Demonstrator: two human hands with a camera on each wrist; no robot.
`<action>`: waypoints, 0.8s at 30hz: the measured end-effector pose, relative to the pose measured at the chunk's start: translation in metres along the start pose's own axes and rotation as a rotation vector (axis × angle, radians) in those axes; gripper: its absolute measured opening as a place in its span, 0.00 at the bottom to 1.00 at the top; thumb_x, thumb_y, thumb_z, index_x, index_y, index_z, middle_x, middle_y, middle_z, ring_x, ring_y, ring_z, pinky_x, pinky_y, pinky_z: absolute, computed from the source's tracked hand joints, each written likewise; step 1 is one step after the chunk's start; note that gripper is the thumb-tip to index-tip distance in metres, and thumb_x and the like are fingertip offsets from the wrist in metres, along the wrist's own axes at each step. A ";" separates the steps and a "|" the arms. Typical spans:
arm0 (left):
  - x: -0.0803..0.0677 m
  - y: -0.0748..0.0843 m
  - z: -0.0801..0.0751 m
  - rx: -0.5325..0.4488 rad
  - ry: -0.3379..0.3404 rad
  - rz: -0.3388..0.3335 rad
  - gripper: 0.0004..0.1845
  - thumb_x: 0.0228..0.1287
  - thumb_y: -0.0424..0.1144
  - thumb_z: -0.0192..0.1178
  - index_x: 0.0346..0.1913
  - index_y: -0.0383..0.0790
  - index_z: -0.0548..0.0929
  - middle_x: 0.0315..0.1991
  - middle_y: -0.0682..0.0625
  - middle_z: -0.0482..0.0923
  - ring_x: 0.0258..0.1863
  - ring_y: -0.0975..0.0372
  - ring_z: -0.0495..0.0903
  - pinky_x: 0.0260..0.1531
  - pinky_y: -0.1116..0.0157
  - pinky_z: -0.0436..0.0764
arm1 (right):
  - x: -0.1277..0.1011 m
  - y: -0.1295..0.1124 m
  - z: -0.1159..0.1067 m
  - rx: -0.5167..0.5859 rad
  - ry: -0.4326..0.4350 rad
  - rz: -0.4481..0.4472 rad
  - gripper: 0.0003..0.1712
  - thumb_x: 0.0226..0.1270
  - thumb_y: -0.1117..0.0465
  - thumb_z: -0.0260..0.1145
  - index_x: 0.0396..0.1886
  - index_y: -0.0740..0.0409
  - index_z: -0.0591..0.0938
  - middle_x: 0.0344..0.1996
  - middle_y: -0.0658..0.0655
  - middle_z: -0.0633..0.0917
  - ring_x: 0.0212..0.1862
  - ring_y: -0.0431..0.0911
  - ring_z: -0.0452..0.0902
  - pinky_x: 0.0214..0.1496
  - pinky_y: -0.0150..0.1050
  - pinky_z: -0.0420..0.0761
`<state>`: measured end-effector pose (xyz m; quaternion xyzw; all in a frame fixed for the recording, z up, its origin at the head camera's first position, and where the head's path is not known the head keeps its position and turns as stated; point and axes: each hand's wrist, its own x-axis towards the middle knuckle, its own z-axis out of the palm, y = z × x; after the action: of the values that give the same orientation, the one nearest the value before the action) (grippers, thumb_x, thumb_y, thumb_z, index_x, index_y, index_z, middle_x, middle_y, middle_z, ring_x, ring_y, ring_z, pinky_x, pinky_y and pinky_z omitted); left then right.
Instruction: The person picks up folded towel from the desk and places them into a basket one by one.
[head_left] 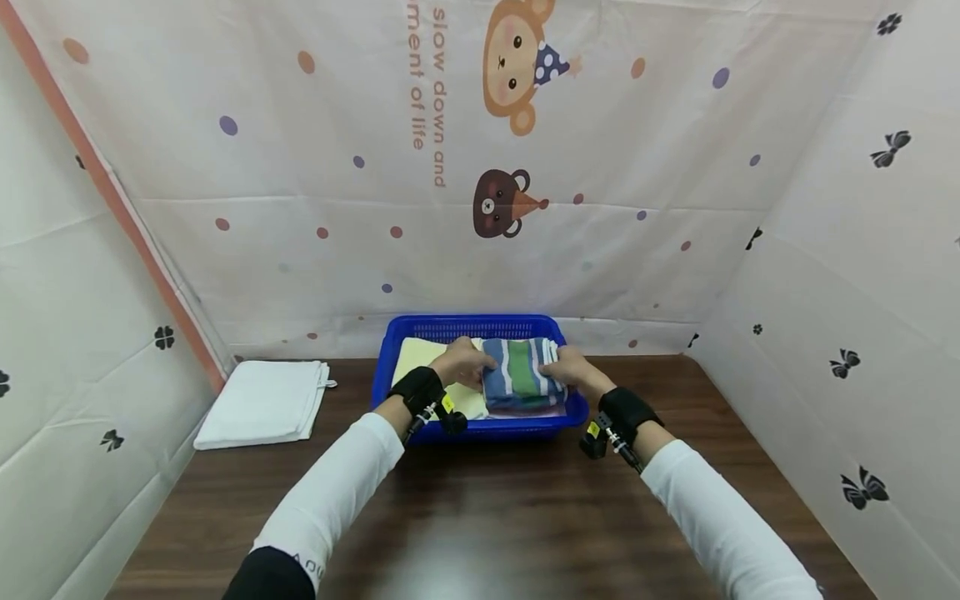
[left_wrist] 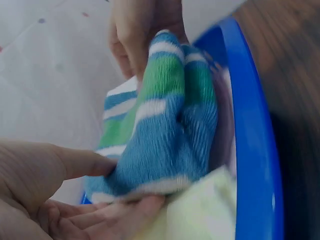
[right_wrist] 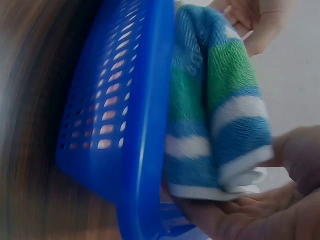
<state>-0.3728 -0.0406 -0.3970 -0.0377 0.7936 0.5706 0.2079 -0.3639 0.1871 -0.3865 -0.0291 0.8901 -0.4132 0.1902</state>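
Backdrop: printed sheet [head_left: 315,150] with dots, cartoon bears and orange lettering hangs behind the work area; side panels carry black bow and clover prints.

Tabletop [head_left: 495,508]: dark wood grain, carries everything below.

Blue basket [head_left: 390,350]: perforated plastic, sits at the far middle of the tabletop, close to the backdrop. Its rim also shows in the left wrist view [left_wrist: 255,150] and its slotted wall in the right wrist view [right_wrist: 110,115].

White folded cloth [head_left: 262,402]: lies flat on the tabletop to the left of the basket, apart from it, untouched.

Pale yellow cloth [head_left: 408,357]: lies inside the basket, left portion, partly under the left hand.

Striped towel [head_left: 517,375]: folded bundle, blue with white and green bands, in the right portion of the basket, above its rim line and against the near wall. Close views confirm terry texture [left_wrist: 165,130] [right_wrist: 220,110].

Left hand [head_left: 461,362]: grips the left end of the striped towel; thumb on top, fingers underneath, per the left wrist view [left_wrist: 60,190].

Right hand [head_left: 566,367]: grips the right end of the towel; fingers curl beneath the folded edge, thumb above [right_wrist: 260,200].

Both sleeves white; a black wrist strap with a small device on each forearm.
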 end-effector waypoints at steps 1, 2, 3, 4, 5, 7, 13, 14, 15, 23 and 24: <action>-0.001 -0.002 0.000 0.014 0.011 0.014 0.08 0.64 0.31 0.68 0.35 0.33 0.78 0.38 0.39 0.78 0.24 0.58 0.84 0.37 0.57 0.90 | 0.001 0.001 0.002 -0.039 -0.015 0.008 0.34 0.80 0.62 0.55 0.74 0.77 0.57 0.28 0.54 0.71 0.24 0.40 0.64 0.33 0.37 0.71; -0.002 -0.003 0.000 0.035 0.022 0.029 0.08 0.63 0.30 0.69 0.34 0.34 0.78 0.37 0.38 0.78 0.23 0.58 0.85 0.36 0.57 0.90 | 0.002 0.001 0.003 -0.068 -0.023 0.011 0.30 0.80 0.62 0.56 0.71 0.77 0.61 0.24 0.52 0.68 0.22 0.40 0.61 0.30 0.37 0.68; -0.003 -0.003 -0.001 0.056 0.031 0.042 0.08 0.62 0.30 0.70 0.32 0.34 0.79 0.36 0.38 0.79 0.23 0.57 0.85 0.35 0.58 0.90 | 0.003 0.002 0.004 -0.091 -0.026 0.012 0.25 0.79 0.62 0.57 0.66 0.76 0.66 0.22 0.51 0.66 0.20 0.40 0.58 0.28 0.37 0.66; -0.004 -0.004 -0.001 0.080 0.036 0.050 0.09 0.62 0.31 0.71 0.32 0.34 0.79 0.34 0.38 0.80 0.22 0.58 0.86 0.33 0.59 0.90 | 0.004 0.002 0.005 -0.119 -0.021 0.003 0.20 0.78 0.63 0.58 0.60 0.74 0.71 0.19 0.50 0.65 0.19 0.40 0.57 0.27 0.37 0.65; -0.004 -0.005 -0.001 0.111 0.036 0.054 0.08 0.61 0.31 0.72 0.32 0.34 0.81 0.32 0.38 0.81 0.21 0.58 0.85 0.32 0.60 0.89 | 0.004 0.002 0.006 -0.155 -0.004 -0.009 0.14 0.77 0.63 0.60 0.51 0.72 0.75 0.18 0.49 0.66 0.18 0.40 0.59 0.25 0.35 0.65; -0.005 -0.005 -0.002 0.169 0.015 0.045 0.08 0.61 0.33 0.72 0.32 0.32 0.84 0.27 0.40 0.83 0.19 0.60 0.85 0.29 0.61 0.89 | 0.004 0.002 0.007 -0.241 0.037 -0.057 0.10 0.72 0.63 0.65 0.33 0.65 0.77 0.14 0.50 0.69 0.15 0.40 0.64 0.21 0.33 0.68; -0.007 -0.003 -0.005 0.387 -0.090 0.000 0.13 0.68 0.41 0.68 0.28 0.35 0.86 0.20 0.46 0.81 0.19 0.61 0.81 0.27 0.64 0.86 | 0.000 -0.002 0.014 -0.454 0.147 -0.172 0.15 0.63 0.63 0.75 0.25 0.63 0.77 0.12 0.56 0.76 0.13 0.46 0.76 0.16 0.34 0.74; -0.007 -0.003 -0.005 0.421 -0.119 -0.005 0.14 0.70 0.42 0.66 0.28 0.35 0.85 0.21 0.46 0.81 0.20 0.60 0.80 0.29 0.64 0.86 | -0.001 -0.002 0.015 -0.472 0.154 -0.176 0.14 0.64 0.63 0.75 0.29 0.63 0.77 0.14 0.56 0.76 0.14 0.46 0.75 0.17 0.34 0.73; -0.007 -0.003 -0.005 0.455 -0.151 -0.011 0.15 0.71 0.42 0.65 0.28 0.36 0.84 0.22 0.47 0.80 0.21 0.60 0.80 0.30 0.64 0.86 | -0.002 -0.001 0.016 -0.487 0.158 -0.182 0.14 0.64 0.62 0.75 0.31 0.64 0.77 0.16 0.57 0.76 0.15 0.46 0.75 0.18 0.34 0.73; -0.014 0.013 -0.012 0.594 -0.391 0.007 0.20 0.77 0.47 0.57 0.54 0.30 0.82 0.46 0.38 0.84 0.46 0.51 0.85 0.53 0.57 0.85 | -0.001 -0.001 0.015 -0.707 0.196 -0.147 0.35 0.68 0.53 0.72 0.66 0.72 0.74 0.20 0.57 0.81 0.20 0.47 0.78 0.23 0.41 0.78; -0.019 0.014 -0.018 0.592 -0.405 0.027 0.22 0.77 0.47 0.56 0.58 0.30 0.80 0.51 0.37 0.83 0.51 0.49 0.85 0.56 0.56 0.84 | -0.001 -0.001 0.014 -0.725 0.199 -0.141 0.38 0.69 0.52 0.71 0.68 0.73 0.72 0.19 0.57 0.81 0.20 0.47 0.78 0.23 0.41 0.78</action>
<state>-0.3650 -0.0556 -0.3727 0.1484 0.8677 0.3144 0.3554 -0.3579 0.1769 -0.3932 -0.1152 0.9884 -0.0845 0.0513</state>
